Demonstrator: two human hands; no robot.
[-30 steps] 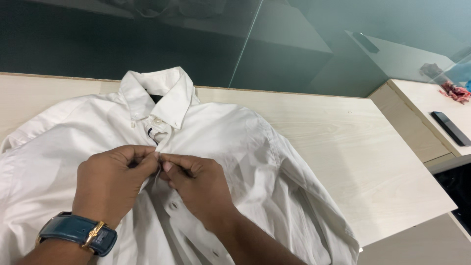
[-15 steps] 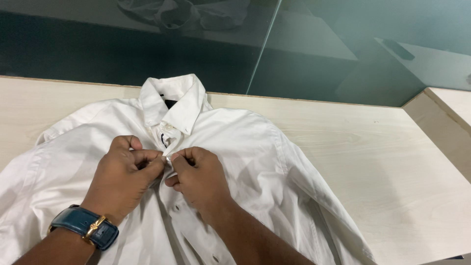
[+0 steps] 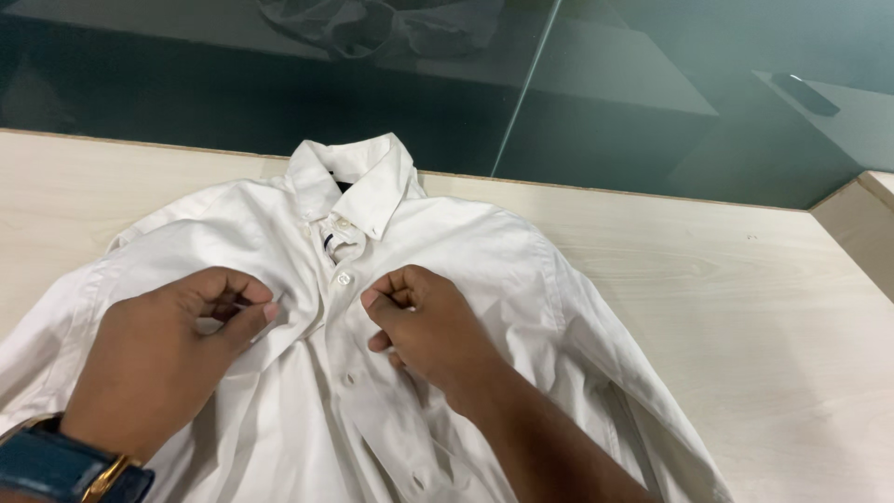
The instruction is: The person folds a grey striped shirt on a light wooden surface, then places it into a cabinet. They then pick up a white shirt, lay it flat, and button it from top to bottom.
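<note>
White shirt spread front-up across the middle and lower left of the frame, collar toward the top centre, lying on a pale wooden table. Left hand at lower left, resting on the shirt's chest panel, fingers curled in, thumb and forefinger closed together on a small fold of white cloth just left of the button strip. Right hand at centre, just right of the strip, fingers bent into a loose fist, fingertips pressed to the fabric; whether cloth is pinched between them, cannot tell. Hands a little apart, strip of buttons showing between them. One fastened button sitting just above and between the two hands, another button lower on the strip, below the right hand's knuckles. Blue-strapped wristwatch with a gold buckle at the bottom left corner on the left wrist. Dark glass panel along the top of the frame behind the table edge.
</note>
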